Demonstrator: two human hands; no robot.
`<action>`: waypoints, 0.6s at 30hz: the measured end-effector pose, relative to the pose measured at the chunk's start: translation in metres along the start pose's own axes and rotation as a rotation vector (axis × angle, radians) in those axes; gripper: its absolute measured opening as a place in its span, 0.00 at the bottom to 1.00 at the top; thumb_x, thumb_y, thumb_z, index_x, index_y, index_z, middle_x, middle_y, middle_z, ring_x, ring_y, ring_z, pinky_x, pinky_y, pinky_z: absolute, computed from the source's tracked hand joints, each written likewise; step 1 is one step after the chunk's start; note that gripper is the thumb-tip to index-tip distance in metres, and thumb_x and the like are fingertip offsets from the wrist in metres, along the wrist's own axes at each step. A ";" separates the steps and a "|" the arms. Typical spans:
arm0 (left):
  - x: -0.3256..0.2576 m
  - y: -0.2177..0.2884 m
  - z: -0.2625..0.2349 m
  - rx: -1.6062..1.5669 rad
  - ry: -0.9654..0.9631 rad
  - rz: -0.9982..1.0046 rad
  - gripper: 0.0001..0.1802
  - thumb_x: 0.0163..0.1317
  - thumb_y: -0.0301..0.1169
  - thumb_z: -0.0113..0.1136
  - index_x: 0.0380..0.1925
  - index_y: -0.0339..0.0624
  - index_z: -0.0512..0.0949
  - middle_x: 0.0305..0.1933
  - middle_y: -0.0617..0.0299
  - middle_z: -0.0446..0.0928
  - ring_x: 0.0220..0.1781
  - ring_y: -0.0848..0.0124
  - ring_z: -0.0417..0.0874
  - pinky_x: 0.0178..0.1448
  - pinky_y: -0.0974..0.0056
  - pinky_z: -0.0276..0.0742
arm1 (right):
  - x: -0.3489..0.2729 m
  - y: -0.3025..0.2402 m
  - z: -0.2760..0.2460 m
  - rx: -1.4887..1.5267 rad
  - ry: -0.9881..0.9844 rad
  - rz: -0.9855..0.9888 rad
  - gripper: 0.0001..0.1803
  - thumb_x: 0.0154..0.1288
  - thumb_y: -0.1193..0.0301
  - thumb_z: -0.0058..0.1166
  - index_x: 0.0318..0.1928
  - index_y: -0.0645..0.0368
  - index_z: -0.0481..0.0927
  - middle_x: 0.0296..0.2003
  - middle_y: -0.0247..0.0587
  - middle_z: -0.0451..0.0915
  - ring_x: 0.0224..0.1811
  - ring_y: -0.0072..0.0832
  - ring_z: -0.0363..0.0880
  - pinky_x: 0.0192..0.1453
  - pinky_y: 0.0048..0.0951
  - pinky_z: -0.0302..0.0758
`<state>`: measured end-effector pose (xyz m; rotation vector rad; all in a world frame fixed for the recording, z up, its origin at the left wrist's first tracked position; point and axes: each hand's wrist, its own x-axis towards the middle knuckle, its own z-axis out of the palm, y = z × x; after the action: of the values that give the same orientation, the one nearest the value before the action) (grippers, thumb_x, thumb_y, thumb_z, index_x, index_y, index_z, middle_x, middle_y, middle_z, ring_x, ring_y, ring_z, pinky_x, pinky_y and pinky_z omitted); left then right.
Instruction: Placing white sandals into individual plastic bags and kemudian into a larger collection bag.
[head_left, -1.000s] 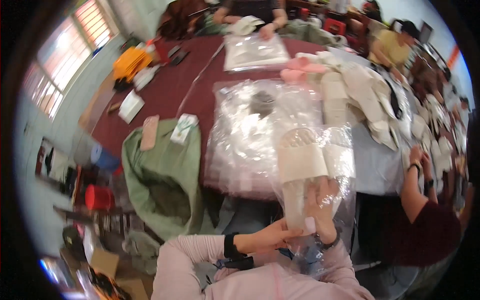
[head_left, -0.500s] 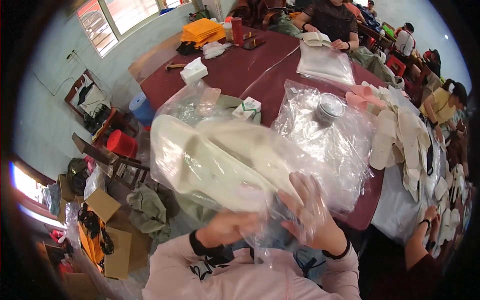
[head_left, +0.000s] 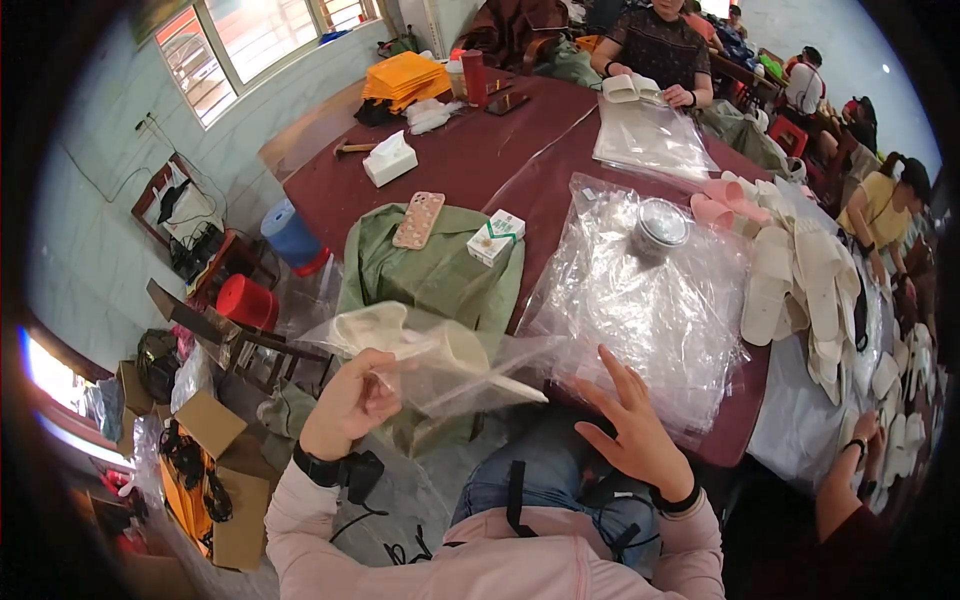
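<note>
My left hand [head_left: 350, 405] pinches the edge of a clear plastic bag [head_left: 420, 385] with a pair of cream slippers [head_left: 460, 350] inside. The bag hangs tilted over my lap and the near edge of a green cloth [head_left: 430, 280]. My right hand [head_left: 635, 430] holds nothing, its fingers apart, close to the bag's right end. Ahead of that hand lies a stack of flat clear bags [head_left: 620, 310] with a round lidded container [head_left: 662, 226] on top.
On the dark red table [head_left: 470, 160] are a phone [head_left: 418, 220], a small white-green box [head_left: 496, 237], a tissue box [head_left: 390, 160] and orange packets [head_left: 405, 80]. Loose cream slippers [head_left: 770, 280] and pink ones [head_left: 725, 203] pile up at right. Across the table, a person [head_left: 655, 55] handles slippers.
The bagged slippers have swung down and toward me, showing the green cloth and phone. My left hand has moved left with the bag; my right hand has come off it.
</note>
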<state>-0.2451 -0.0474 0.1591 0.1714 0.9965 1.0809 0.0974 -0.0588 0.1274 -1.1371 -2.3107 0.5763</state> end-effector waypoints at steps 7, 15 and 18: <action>0.016 0.020 -0.023 0.475 -0.071 -0.080 0.09 0.59 0.33 0.56 0.23 0.41 0.74 0.14 0.69 0.67 0.14 0.79 0.64 0.19 0.72 0.57 | -0.007 0.007 -0.001 0.065 0.035 0.026 0.29 0.59 0.65 0.56 0.61 0.52 0.65 0.66 0.57 0.51 0.65 0.53 0.55 0.67 0.48 0.53; 0.066 0.035 -0.050 0.342 -0.089 -0.059 0.07 0.60 0.31 0.51 0.25 0.42 0.74 0.22 0.64 0.72 0.32 0.66 0.78 0.46 0.48 0.76 | -0.010 0.005 -0.001 0.121 0.069 -0.009 0.30 0.59 0.66 0.56 0.62 0.53 0.64 0.66 0.57 0.51 0.64 0.53 0.57 0.65 0.46 0.56; 0.066 0.033 -0.052 0.182 -0.050 -0.030 0.08 0.59 0.30 0.49 0.22 0.43 0.71 0.21 0.63 0.71 0.33 0.64 0.76 0.49 0.46 0.74 | -0.014 0.007 -0.003 0.097 0.066 0.015 0.30 0.59 0.66 0.56 0.62 0.54 0.64 0.66 0.57 0.51 0.63 0.53 0.58 0.65 0.46 0.56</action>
<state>-0.2989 0.0049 0.1090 0.3287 1.0495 0.9539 0.1108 -0.0653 0.1221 -1.1121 -2.1957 0.6405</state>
